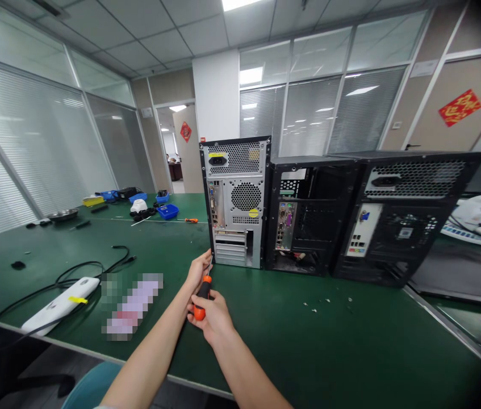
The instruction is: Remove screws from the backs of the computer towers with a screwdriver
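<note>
While gripping a screwdriver (204,288) in the closed fingers of the right hand (217,318), also got the left hand (197,272) up by the tip, with fingers bunched narrow near the shaft end. Can't tell about anything pinched in there, tbh. Aiming at the lower left corner of the silver-backed tower (228,187), upright on the green bench (266,318) with its back facing this way. Looks like mid-job on one screw spot, at a guess. Can't confirm any contact at the tip, though, being so thin and so close to the left fingers.

As for progress, hard to call. Done so far, maybe: a few tiny loose bits (327,300) out on the bench to the right, possibly screws, too small to be sure. Probably left: that corner, at least. Can't count screws around the back edge from here. Can't judge the side panels either.

Further out, got two black cases (342,193) lined up to the right, with open gaps in the back of the nearer one, too dark inside to read. Over left, a pixelated item (133,307), impossible to identify.
</note>
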Tool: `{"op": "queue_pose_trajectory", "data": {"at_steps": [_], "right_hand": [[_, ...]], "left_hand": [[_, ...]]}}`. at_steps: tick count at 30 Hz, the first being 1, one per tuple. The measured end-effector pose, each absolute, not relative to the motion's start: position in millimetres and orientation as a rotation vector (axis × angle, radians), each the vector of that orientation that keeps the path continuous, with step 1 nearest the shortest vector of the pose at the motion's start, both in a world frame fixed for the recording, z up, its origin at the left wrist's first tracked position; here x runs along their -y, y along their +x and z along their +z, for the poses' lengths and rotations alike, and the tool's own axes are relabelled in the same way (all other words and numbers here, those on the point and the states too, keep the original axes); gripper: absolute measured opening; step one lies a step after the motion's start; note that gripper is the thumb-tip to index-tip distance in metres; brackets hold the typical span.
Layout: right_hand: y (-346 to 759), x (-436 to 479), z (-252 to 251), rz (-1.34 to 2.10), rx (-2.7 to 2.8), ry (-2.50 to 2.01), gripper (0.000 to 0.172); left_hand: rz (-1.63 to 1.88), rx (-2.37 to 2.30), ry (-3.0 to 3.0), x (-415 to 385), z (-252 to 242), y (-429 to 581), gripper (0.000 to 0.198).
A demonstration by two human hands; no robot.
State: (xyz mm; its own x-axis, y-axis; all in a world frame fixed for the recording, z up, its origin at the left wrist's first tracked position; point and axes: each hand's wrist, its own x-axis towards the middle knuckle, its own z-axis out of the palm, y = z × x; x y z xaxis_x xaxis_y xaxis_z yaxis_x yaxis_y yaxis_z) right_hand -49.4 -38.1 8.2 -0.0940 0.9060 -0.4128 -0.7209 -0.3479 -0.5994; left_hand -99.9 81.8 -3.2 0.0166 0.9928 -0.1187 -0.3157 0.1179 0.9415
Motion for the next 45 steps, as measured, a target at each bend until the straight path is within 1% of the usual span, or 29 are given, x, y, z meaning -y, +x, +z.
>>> {"op": "queue_pose_trajectory", "data": {"at_steps": [3,10,18,21,32,41,45], "right_hand": [[-52.9,36.0,3.1,1.711,0.257,-0.906,0.039],[-54.7,36.1,2.2,1.744,0.224,-0.755,0.032],[-51.4,34.8,0.1,1.833,0.169,-0.608,0.013],[-50.3,34.6,0.4,1.853,0.138,-0.584,0.008],[-47.1,34.8,5.7,1.921,0.041,-0.555,0.008],[-48.9,33.6,7.0,1.932,-0.036,-0.503,0.014],[-48.9,35.1,6.3,1.915,-0.047,-0.491,0.012]], "left_hand": [[1.252,-1.010,0.911,-82.0,-4.0,-100.5,0.058],[1.241,-1.020,0.888,-81.6,-2.5,-101.0,0.060],[1.276,-0.995,0.890,-87.1,-10.2,-102.0,0.059],[1.285,-0.993,0.896,-87.4,-11.4,-102.3,0.058],[1.257,-0.999,0.932,-89.7,-14.7,-104.7,0.056],[1.235,-1.016,0.907,-87.5,-8.6,-103.8,0.059],[1.233,-1.015,0.952,-87.8,-10.6,-104.0,0.059]]}}
